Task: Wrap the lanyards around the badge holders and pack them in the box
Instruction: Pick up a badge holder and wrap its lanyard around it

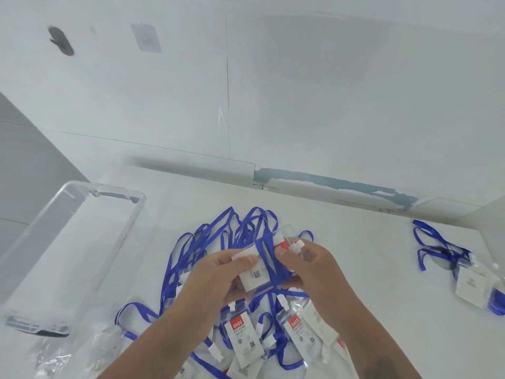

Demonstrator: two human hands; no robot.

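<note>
A clear badge holder (255,274) with a white and red card inside is held up between both hands above the pile. My left hand (216,280) grips its left side, thumb on top. My right hand (308,266) pinches its right end and the blue lanyard (269,258) wound across its middle. Below the hands lies a pile of several more badge holders (244,343) with loose blue lanyards (191,250) spread over the white surface. An empty clear plastic box (82,203) stands at the left.
A separate badge holder with a tangled blue lanyard (448,253) lies at the far right. Crumpled clear plastic bags (52,356) sit in front of the box. A white wall with a baseboard (218,170) runs behind the pile.
</note>
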